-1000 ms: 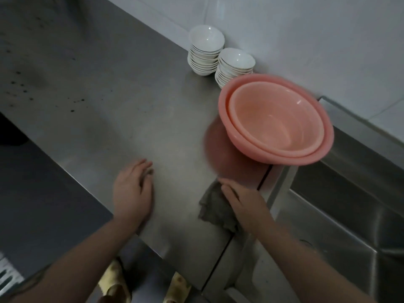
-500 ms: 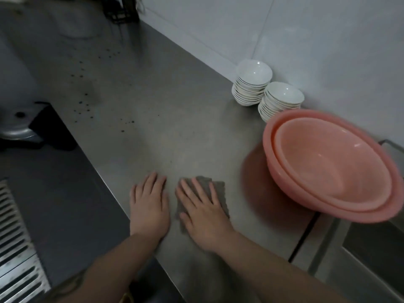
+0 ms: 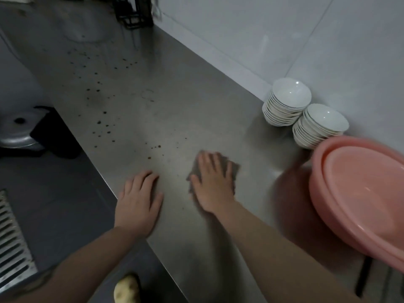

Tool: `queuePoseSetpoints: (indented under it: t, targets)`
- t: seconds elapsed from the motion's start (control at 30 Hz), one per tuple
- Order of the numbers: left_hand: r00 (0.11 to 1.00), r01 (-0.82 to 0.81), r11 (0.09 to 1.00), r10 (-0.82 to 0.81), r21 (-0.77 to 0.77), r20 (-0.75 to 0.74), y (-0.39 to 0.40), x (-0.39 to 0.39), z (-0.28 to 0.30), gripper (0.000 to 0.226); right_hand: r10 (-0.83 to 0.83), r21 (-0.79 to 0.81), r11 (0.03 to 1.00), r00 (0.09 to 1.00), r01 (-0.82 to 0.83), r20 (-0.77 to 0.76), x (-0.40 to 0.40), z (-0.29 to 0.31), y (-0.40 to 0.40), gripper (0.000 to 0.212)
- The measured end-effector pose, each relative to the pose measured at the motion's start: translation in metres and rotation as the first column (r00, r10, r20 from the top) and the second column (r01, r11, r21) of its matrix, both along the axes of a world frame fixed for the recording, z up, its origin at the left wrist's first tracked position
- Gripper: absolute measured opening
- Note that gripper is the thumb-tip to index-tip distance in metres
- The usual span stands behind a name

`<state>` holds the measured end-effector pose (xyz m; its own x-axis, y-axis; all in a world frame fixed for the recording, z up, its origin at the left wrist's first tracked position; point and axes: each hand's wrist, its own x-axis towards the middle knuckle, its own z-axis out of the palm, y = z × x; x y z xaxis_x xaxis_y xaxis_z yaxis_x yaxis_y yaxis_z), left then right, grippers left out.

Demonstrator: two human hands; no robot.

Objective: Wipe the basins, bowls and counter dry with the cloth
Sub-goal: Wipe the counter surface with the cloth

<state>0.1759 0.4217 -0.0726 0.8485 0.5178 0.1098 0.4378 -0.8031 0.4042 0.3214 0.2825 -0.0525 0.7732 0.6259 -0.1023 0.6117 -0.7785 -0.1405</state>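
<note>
Steel counter point(image 3: 175, 101), cloth point(image 3: 235, 169) flat under right hand point(image 3: 213, 184)

A grey square cloth point(image 3: 231, 169) lies flat on the speckled steel counter point(image 3: 153, 119). Nested pink plastic basins point(image 3: 358, 193) sit right; two white bowl stacks point(image 3: 306, 114) behind.

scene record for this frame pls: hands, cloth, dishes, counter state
left hand: flat on counter, holds nothing
right hand: fingers spread, pressing cloth
cloth: grey, flat on counter
counter: steel, dark specks ahead of both hands
bowls: two white stacks by the wall
basins: pink, nested, right of the cloth
</note>
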Motion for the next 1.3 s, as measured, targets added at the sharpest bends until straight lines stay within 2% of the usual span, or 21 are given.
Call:
queuePoseSetpoints:
  t: [0.1,0.17,0.2,0.27,0.33,0.4,0.47,0.53,0.6,0.67,0.7,0.73,0.77,0.83,0.9,0.97,1.07,1.13,1.2,1.23,1.3]
  targets:
    - [0.999,-0.012,1.0,0.012,0.002,0.047,0.001,0.001,-0.002,0.048,0.453,0.011,0.892,0.891,-0.453,-0.037,-0.047,0.004,-0.028,0.064]
    - [0.998,-0.016,1.0,0.015,0.024,0.062,-0.001,0.0,-0.002,0.045,0.534,-0.015,0.845,0.845,-0.535,-0.032,-0.029,0.003,-0.067,0.064]
    - [0.998,-0.025,0.999,0.023,0.031,0.066,-0.001,0.001,-0.002,0.044,0.469,-0.04,0.883,0.883,-0.468,0.011,-0.011,0.0,-0.082,0.063]
    - [0.997,-0.044,0.998,0.041,0.043,0.063,-0.001,0.002,-0.003,0.043,0.119,-0.039,0.993,0.989,-0.116,0.089,0.03,-0.004,-0.083,0.062]
    - [0.997,-0.049,0.997,0.046,0.055,0.056,-0.002,0.003,-0.005,0.042,-0.296,0.001,0.955,0.952,0.297,0.076,0.056,-0.004,-0.045,0.061]
    - [0.997,-0.05,0.998,0.048,0.049,0.057,-0.002,0.003,-0.006,0.042,-0.504,0.032,0.862,0.862,0.506,-0.046,0.06,-0.006,0.009,0.061]
    - [0.997,-0.038,0.999,0.036,0.028,0.064,0.0,0.003,-0.005,0.042,-0.368,0.054,0.926,0.926,0.373,-0.077,0.038,-0.004,0.046,0.062]
    - [0.994,-0.016,1.0,0.018,-0.027,0.104,0.007,0.003,-0.001,0.04,0.009,0.04,0.999,1.0,-0.008,-0.019,-0.008,0.0,0.046,0.061]
    - [0.982,-0.024,0.989,0.051,-0.147,0.183,0.028,0.007,0.006,0.037,0.321,0.032,0.947,0.946,-0.319,-0.04,-0.039,0.004,0.009,0.06]
    - [0.967,-0.053,0.97,0.11,-0.238,0.231,0.055,0.016,0.009,0.033,0.359,0.017,0.933,0.933,-0.359,-0.018,-0.026,0.002,-0.034,0.06]
    - [0.961,-0.093,0.966,0.15,-0.239,0.233,0.068,0.02,0.009,0.031,0.243,-0.005,0.97,0.97,-0.243,0.017,-0.009,0.0,-0.047,0.059]
    - [0.956,-0.138,0.966,0.188,-0.22,0.225,0.078,0.024,0.007,0.03,0.042,-0.024,0.999,0.998,-0.041,0.046,0.01,-0.001,-0.05,0.06]
    - [0.952,-0.177,0.965,0.217,-0.192,0.214,0.085,0.027,0.005,0.03,-0.201,-0.025,0.979,0.978,0.203,0.049,0.028,-0.001,-0.041,0.06]
    - [0.949,-0.223,0.965,0.247,-0.139,0.193,0.089,0.03,0.001,0.032,-0.572,-0.011,0.821,0.821,0.572,0.004,0.054,-0.001,0.002,0.06]
    - [0.952,-0.235,0.967,0.25,-0.1,0.176,0.089,0.031,-0.004,0.036,-0.707,0.004,0.704,0.702,0.71,-0.09,0.067,0.002,0.057,0.064]
    - [0.958,-0.227,0.972,0.235,-0.065,0.162,0.089,0.031,-0.006,0.039,-0.615,0.039,0.779,0.775,0.626,-0.148,0.062,0.0,0.106,0.066]
    - [0.963,-0.216,0.976,0.22,-0.042,0.155,0.092,0.03,-0.008,0.041,-0.168,0.094,0.98,0.982,0.177,-0.091,0.016,-0.002,0.143,0.064]
    - [0.968,-0.203,0.979,0.206,-0.031,0.141,0.092,0.029,-0.009,0.042,0.156,0.08,0.985,0.987,-0.152,-0.045,-0.019,0.0,0.119,0.063]
    - [0.971,-0.195,0.981,0.196,-0.019,0.138,0.091,0.029,-0.008,0.043,0.358,0.02,0.933,0.934,-0.358,-0.008,-0.024,-0.003,0.066,0.061]
    - [0.972,-0.194,0.981,0.193,-0.008,0.135,0.091,0.029,-0.007,0.043,0.358,-0.002,0.934,0.934,-0.358,0.014,-0.013,-0.003,0.039,0.061]
    - [0.973,-0.195,0.981,0.193,0.0,0.127,0.091,0.03,-0.007,0.042,0.101,-0.044,0.994,0.993,-0.099,0.053,0.025,-0.003,0.004,0.06]
